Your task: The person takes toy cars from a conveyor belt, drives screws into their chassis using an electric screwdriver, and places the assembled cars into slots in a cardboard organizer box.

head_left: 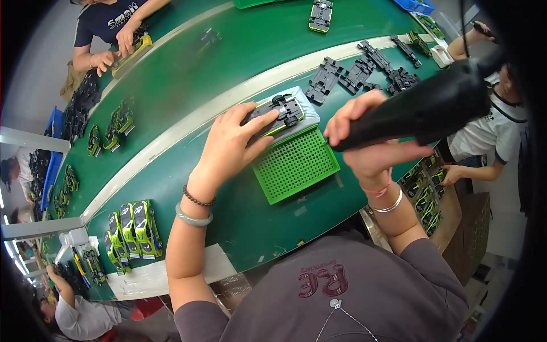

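A toy car [290,109] lies upside down, its black underside and wheels facing up and a yellow-green edge showing. Under it is a light blue cloth pad [308,108] at the far end of a green perforated plastic basket [297,165]. My left hand [231,145] is closed over the car's left part, with the fingers across its underside. In my right hand [364,157] is a black power screwdriver [421,108], gripped near its narrow end just right of the basket. The screwdriver's tip is hard to make out.
Several black car chassis [325,80] lie beyond my right hand. Finished-looking green toy cars [137,228] stand at the left near edge. Another upturned car [321,15] is on the far strip. A co-worker's hands [126,40] work at the far left; another person [490,125] stands at right.
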Available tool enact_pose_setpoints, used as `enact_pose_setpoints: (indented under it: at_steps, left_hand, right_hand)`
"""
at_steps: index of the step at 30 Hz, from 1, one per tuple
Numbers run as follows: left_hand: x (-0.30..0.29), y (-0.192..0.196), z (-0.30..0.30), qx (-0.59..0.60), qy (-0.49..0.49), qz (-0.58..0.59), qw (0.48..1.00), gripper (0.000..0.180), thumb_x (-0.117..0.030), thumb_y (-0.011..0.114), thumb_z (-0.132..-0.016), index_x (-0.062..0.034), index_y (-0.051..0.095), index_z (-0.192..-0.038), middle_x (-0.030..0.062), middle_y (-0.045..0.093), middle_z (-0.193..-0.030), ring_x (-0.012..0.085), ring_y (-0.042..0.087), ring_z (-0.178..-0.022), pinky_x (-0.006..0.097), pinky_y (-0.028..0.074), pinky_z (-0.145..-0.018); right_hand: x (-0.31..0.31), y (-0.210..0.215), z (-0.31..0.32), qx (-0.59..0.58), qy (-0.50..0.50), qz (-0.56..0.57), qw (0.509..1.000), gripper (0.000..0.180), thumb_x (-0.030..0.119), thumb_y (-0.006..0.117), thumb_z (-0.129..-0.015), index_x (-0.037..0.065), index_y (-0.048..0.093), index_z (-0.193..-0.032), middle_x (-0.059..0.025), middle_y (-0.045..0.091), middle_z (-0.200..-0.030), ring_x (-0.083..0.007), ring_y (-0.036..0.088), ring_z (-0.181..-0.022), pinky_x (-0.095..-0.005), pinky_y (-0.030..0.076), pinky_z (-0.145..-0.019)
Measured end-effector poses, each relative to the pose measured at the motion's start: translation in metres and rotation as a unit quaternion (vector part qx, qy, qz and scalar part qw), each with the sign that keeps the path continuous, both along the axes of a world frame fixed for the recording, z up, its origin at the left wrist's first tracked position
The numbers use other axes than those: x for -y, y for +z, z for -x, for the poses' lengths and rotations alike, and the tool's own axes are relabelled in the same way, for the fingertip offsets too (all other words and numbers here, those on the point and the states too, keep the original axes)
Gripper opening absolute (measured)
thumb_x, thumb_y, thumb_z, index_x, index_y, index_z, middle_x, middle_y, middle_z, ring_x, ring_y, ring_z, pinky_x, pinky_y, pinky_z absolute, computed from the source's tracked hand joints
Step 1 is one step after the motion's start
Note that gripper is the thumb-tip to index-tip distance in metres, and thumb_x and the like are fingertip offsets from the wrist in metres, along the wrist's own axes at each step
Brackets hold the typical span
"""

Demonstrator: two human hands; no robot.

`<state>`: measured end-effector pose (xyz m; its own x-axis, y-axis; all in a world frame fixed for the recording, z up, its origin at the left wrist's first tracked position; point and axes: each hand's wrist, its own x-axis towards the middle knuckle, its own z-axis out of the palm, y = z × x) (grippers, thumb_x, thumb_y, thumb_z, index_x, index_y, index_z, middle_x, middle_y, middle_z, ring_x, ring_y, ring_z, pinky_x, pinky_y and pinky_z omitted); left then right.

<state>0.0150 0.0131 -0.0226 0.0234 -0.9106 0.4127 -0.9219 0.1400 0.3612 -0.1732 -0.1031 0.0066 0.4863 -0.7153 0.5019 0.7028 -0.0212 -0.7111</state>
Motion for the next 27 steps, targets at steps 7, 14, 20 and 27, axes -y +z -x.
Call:
enact_pose_setpoints:
  at_steps: [7, 14, 20, 27]
  left_hand:
    - [0.002, -0.003, -0.002, -0.005, -0.009, 0.007, 1.0, 0.042, -0.021, 0.067, -0.075, -0.0201, 0.057, -0.116, 0.0151, 0.053, -0.11, 0.031, 0.053, -0.098, 0.04, 0.043, -0.084]
    - [0.002, -0.002, 0.0, -0.001, -0.008, 0.004, 1.0, 0.042, -0.022, 0.067, -0.075, -0.0202, 0.057, -0.116, 0.0151, 0.053, -0.111, 0.031, 0.053, -0.097, 0.039, 0.043, -0.084]
    - [0.003, -0.002, -0.001, -0.006, -0.005, 0.001, 1.0, 0.043, -0.021, 0.067, -0.074, -0.0206, 0.057, -0.116, 0.0151, 0.053, -0.11, 0.0313, 0.053, -0.097, 0.04, 0.043, -0.083]
    - [0.003, -0.001, 0.0, 0.012, -0.007, 0.006, 1.0, 0.044, -0.021, 0.068, -0.073, -0.0207, 0.057, -0.116, 0.0138, 0.053, -0.11, 0.0318, 0.052, -0.097, 0.041, 0.043, -0.083]
  right_hand:
    - [-0.007, -0.029, -0.001, -0.026, 0.012, -0.041, 0.999, 0.105, 0.097, 0.02, -0.047, 0.001, 0.043, -0.085, -0.0094, 0.048, -0.059, -0.0187, 0.051, -0.05, -0.0283, 0.044, -0.047]
    - [-0.009, -0.036, -0.001, -0.053, 0.015, -0.048, 0.997, 0.103, 0.096, 0.018, -0.049, 0.002, 0.042, -0.085, -0.0093, 0.049, -0.06, -0.018, 0.05, -0.05, -0.0287, 0.043, -0.048]
    - [-0.013, -0.038, -0.004, -0.111, -0.005, -0.031, 0.993, 0.104, 0.097, 0.019, -0.045, 0.004, 0.042, -0.085, -0.0085, 0.049, -0.059, -0.0173, 0.049, -0.05, -0.0289, 0.044, -0.049]
    - [-0.014, -0.032, -0.007, -0.166, -0.015, -0.04, 0.985, 0.103, 0.097, 0.022, -0.046, 0.003, 0.043, -0.084, -0.0081, 0.049, -0.059, -0.0179, 0.05, -0.049, -0.0286, 0.044, -0.047]
